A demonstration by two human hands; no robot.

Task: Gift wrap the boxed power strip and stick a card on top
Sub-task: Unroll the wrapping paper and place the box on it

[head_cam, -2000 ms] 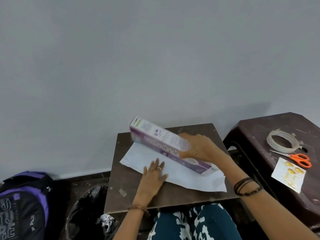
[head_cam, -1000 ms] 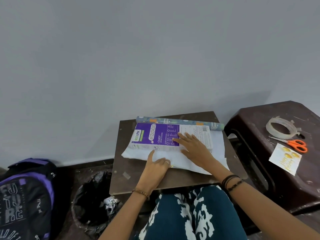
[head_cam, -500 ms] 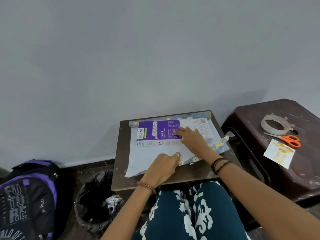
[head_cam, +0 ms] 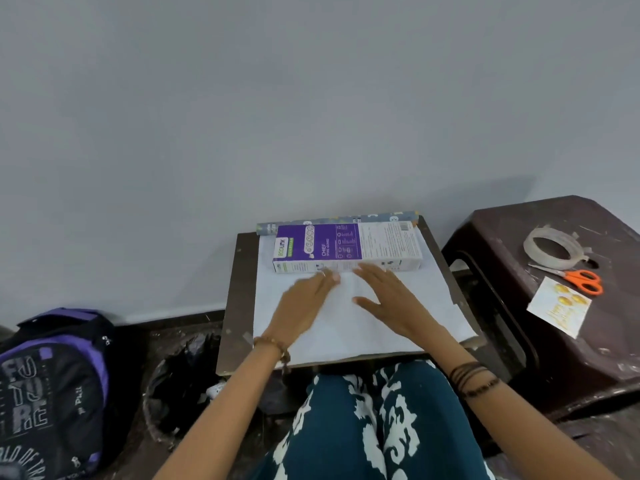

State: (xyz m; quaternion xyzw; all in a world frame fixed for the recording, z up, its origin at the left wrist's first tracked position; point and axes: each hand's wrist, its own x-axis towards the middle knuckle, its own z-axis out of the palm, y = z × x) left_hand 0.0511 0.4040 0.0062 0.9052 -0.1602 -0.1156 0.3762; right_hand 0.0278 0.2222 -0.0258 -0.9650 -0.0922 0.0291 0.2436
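The purple and white power strip box [head_cam: 349,247] lies flat at the far edge of the wrapping paper [head_cam: 408,306], whose white side faces up on the small brown table [head_cam: 239,306]. The paper's rolled patterned end [head_cam: 332,221] sits just behind the box. My left hand [head_cam: 304,301] and my right hand [head_cam: 388,297] lie flat on the paper with straight fingers, their fingertips near the box's front side. The yellow and white card [head_cam: 557,306] lies on the dark stool to the right.
On the dark brown stool [head_cam: 519,244] to the right are a roll of clear tape [head_cam: 552,247] and orange scissors [head_cam: 578,279]. A purple and black backpack [head_cam: 52,386] and a bin with a black liner [head_cam: 180,382] stand on the floor at left.
The box was laid flat at the paper's far edge. The paper has been spread flat toward me, and both hands now press on it in front of the box.
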